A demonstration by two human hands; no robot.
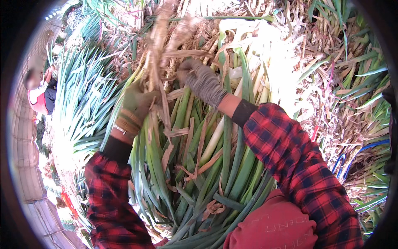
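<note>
My left hand (pixel 139 101), in a worn work glove, is closed round a green onion whose dry brown outer leaves (pixel 156 45) stick up, blurred by motion. My right hand (pixel 202 81), in a grey glove, is curled shut beside it, next to a strip of dry leaf; what its fingers pinch is too hidden to make out. Beneath both hands a big heap of green onions (pixel 215 145) spreads over my lap, with long green leaves toward me and paler stalks farther off. Withered leaf strips hang among them.
More green onions (pixel 85 91) lie in a pile at the left. Dry leaf litter (pixel 319 74) covers the ground at the right, with a blue cord (pixel 340 164) on it. Another person in a red vest (pixel 39 101) is at the far left.
</note>
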